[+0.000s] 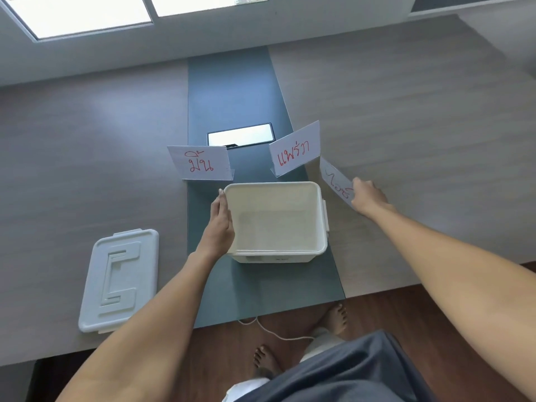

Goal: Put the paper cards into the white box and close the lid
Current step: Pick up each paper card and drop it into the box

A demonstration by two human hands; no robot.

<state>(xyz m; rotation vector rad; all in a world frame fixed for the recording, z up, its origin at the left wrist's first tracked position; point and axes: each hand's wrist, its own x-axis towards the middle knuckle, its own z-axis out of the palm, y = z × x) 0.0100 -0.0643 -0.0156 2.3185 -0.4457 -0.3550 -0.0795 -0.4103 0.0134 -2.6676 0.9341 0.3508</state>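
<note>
Steadying the white box (275,219) on the tabletop (406,111) with the left hand (221,224) flat against its left wall; right hand (368,195) pinching a paper card (336,179), box lying just left of that grip, lid (120,281) lying off, far left.

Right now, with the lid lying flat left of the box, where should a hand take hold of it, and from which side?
Probably by the long right edge of the lid, the side nearest the left hand and the box. It lies flat on the table, top up, with a thin overhanging rim, so fingers can slide under that rim with the thumb on top.
</note>
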